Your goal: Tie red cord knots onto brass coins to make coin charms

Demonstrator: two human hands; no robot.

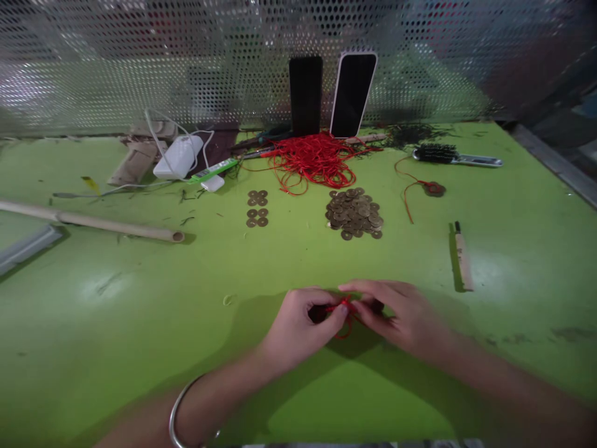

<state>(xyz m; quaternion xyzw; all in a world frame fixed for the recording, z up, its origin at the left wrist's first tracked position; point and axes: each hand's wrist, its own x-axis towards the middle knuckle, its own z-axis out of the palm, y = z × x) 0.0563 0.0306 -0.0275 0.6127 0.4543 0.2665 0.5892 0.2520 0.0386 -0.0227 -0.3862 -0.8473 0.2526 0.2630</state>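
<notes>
Near the front of the green table, my left hand (308,323) is closed, pinching a knotted red cord (345,303) between thumb and forefinger. A small loop of the cord hangs below the thumb. From the other side, my right hand (396,311) has its thumb at the same cord, fingers curled over, and looks closed on it. Part of the cord is hidden by the fingers. Beyond the hands lies a pile of round coins with holes (354,214). Left of it sit two small groups of the same coins (257,217). A tangle of red cords (317,158) lies farther back.
Two phones (305,93) lean on a perforated metal panel (233,68) at the back. Rightward are a hairbrush (438,154), a corded coin piece (435,188) and a wooden-handled tool (462,258). At left lie a bamboo tube (116,224), a white adapter (178,157) and cables.
</notes>
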